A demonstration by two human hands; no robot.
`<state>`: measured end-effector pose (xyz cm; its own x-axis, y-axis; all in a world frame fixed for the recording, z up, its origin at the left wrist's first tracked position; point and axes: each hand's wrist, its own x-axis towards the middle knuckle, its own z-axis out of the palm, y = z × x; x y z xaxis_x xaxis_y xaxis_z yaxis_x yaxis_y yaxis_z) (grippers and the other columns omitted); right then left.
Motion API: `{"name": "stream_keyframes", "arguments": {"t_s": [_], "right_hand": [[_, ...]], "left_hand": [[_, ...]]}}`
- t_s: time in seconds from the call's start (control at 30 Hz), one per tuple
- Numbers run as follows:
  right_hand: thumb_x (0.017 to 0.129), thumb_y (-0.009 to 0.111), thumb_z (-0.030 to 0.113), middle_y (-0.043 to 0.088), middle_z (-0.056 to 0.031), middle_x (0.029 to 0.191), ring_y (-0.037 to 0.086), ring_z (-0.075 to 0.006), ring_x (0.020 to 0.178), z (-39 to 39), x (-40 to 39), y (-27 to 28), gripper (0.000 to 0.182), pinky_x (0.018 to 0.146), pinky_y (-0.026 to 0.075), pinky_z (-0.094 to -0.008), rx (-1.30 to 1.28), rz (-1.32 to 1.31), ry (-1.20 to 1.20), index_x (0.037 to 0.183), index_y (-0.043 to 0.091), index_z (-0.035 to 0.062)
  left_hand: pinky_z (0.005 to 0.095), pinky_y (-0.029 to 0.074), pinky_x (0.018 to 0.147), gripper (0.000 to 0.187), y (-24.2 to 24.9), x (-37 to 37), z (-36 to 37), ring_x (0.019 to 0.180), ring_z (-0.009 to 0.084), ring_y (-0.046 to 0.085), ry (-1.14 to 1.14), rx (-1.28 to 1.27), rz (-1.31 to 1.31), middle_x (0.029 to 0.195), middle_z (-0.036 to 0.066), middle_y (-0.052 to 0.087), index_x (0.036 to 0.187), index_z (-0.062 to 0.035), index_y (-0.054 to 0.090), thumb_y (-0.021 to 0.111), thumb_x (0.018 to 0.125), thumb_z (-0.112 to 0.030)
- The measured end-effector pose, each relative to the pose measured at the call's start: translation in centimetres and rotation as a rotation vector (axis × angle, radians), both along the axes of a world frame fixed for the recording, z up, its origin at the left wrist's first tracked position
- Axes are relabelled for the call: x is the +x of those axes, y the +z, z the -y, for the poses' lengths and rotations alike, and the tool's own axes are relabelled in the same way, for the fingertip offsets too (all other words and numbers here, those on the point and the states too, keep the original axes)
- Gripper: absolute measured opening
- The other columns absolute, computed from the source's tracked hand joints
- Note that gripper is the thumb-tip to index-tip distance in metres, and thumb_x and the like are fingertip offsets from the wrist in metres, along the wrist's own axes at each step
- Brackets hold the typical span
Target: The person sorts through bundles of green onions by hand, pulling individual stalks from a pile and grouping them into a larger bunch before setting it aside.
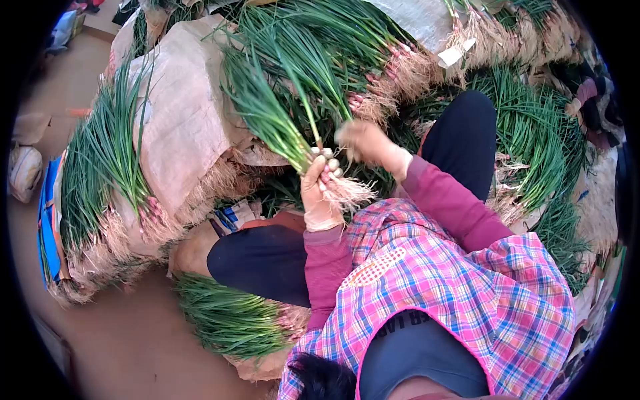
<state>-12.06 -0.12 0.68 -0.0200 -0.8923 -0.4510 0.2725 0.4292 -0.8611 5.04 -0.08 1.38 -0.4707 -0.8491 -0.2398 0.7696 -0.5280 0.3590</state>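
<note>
My left hand (318, 192) is wrapped round a bunch of spring onions (283, 133), just above my lap. Their white and pinkish bulbs and pale stringy roots stick out beside my fingers, and the green leaves point up and to the left. One longer stalk stands a little apart from the bunch. Close by on the right is my right hand (370, 143), its fingers smeared by motion, so what they hold cannot be made out. Behind both hands lies a large heap of spring onions (333, 47), roots to the right.
More spring onions lie on the left pile (100, 153), on a pale sheet (183, 100). Another heap (533, 140) sits at my right. A lower bundle (230, 317) rests beside my knee on the brown floor (133, 333). At the far right, part of another person (590, 97) shows.
</note>
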Motion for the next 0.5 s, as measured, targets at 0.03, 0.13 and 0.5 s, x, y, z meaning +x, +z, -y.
{"name": "stream_keyframes", "arguments": {"t_s": [0.03,0.13,0.5], "right_hand": [[0.086,0.066,0.025,0.065,-0.0049,0.075,0.063,-0.0151,0.067,-1.3,-0.2,-0.3,0.023,0.059,0.050,-0.0290,0.038,-0.355,0.307,0.093,0.065,0.0031],[0.077,0.068,0.041,0.066,-0.0099,0.080,0.064,-0.0293,0.077,-4.2,-1.9,-2.1,0.029,0.070,0.050,-0.0410,-0.124,-1.000,0.086,0.085,0.067,0.0126],[0.085,0.069,0.014,0.066,-0.0020,0.078,0.057,-0.0095,0.067,-1.1,1.6,-1.1,0.015,0.065,0.047,-0.0248,-0.113,0.082,-0.001,0.093,0.067,0.0018]], "left_hand": [[0.0239,0.046,0.061,0.036,0.1,0.4,0.3,0.075,0.0111,0.052,-0.002,-0.021,-0.075,0.096,0.008,0.055,0.126,-0.0022,0.049,0.056,0.090,-0.003],[0.0247,0.051,0.065,0.034,1.0,1.4,0.8,0.074,0.0121,0.055,-0.051,-0.041,-0.169,0.093,0.008,0.056,0.122,-0.0001,0.051,0.058,0.090,-0.003],[0.0147,0.041,0.046,0.017,-0.3,0.0,-0.9,0.051,0.0053,0.049,0.012,0.010,0.545,0.071,0.005,0.062,0.098,0.0037,0.062,0.063,0.081,0.003]]}}
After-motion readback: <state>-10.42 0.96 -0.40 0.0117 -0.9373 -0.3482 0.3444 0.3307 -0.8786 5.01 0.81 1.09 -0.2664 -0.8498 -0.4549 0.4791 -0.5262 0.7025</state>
